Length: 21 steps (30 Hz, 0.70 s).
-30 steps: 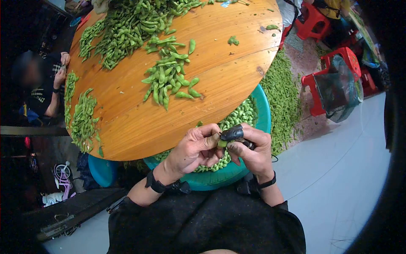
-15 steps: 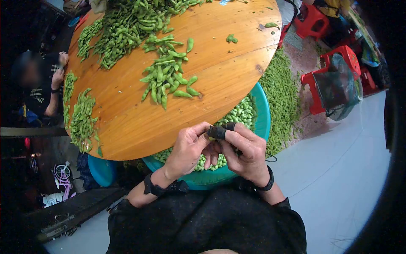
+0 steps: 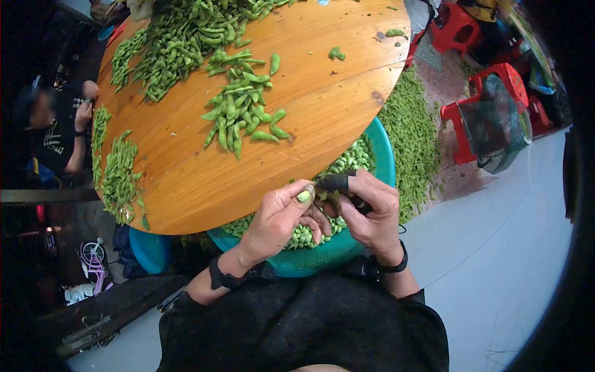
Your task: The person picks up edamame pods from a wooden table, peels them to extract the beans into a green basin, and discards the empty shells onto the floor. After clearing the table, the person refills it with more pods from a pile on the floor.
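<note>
My left hand (image 3: 276,217) is closed in a pinch, with a pale green bean (image 3: 304,196) showing at its thumb tip. My right hand (image 3: 372,214), with black covers on some fingers, pinches a partly hidden soybean pod (image 3: 328,196) against the left fingertips. Both hands hover over a green basin (image 3: 385,149) holding shelled green beans (image 3: 356,158). Just beyond them, a small heap of whole pods (image 3: 238,111) lies on the round wooden table (image 3: 297,118).
A larger pile of pods (image 3: 180,49) covers the far left of the table, with smaller piles (image 3: 121,177) along its left edge. Many empty-looking hulls (image 3: 406,136) spread over the floor at right, near red stools (image 3: 511,84). Another person (image 3: 59,127) sits at left.
My right hand has shifted slightly up and right, and its black-covered finger has straightened. A bean is now visible at my left thumb. The view has moved a little.
</note>
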### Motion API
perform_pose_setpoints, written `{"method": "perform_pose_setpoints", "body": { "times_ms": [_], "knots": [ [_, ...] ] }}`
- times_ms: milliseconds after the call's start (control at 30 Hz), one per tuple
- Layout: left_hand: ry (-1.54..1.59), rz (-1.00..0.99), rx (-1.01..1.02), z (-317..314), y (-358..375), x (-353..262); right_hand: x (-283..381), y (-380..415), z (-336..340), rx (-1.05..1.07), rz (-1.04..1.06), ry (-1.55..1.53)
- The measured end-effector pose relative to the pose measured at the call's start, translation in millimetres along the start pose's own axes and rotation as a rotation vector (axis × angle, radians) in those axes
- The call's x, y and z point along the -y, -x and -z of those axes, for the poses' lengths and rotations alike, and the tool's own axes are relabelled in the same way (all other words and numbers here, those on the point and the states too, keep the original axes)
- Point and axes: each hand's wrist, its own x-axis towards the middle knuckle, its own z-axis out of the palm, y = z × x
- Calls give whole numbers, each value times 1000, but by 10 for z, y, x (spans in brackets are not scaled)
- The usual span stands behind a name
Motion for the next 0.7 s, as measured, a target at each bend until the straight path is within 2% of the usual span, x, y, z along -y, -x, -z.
{"method": "perform_pose_setpoints", "body": {
  "times_ms": [133,167,200,233,267,333,367,400,467,500,567,600,667,700],
  "knots": [
    [-79,59,58,18,1,-69,-50,32,115,54,16,-14],
    [-80,60,59,10,17,-78,15,16,208,52,-46,-13],
    [-228,75,70,-2,44,-86,36,16,297,51,-107,-14],
    [-376,91,79,-9,72,-85,2,64,387,-41,-198,-102],
    [-377,91,77,4,95,-53,25,99,529,-139,-343,-79],
    [-1066,-337,237,56,155,46,-154,132,776,-376,-363,-74],
    [-1286,-311,196,55,213,81,-294,128,964,-371,-379,149],
    [-1286,-310,195,49,250,78,-524,140,1100,-363,-327,443],
    [-1543,-250,73,49,291,42,-936,265,1350,-363,-15,1042],
    [-1540,-246,69,64,295,36,-946,290,1418,-357,-15,1041],
    [-1385,-558,-200,101,276,7,-922,369,1492,-342,-265,812],
    [-1387,-559,-200,83,254,-41,-927,376,1514,-344,-264,810],
    [-1305,-514,-475,19,216,-147,-930,393,1544,-296,-497,816],
    [-1361,-529,-477,44,194,-141,-934,407,1533,-298,-498,816]
  ]
}}
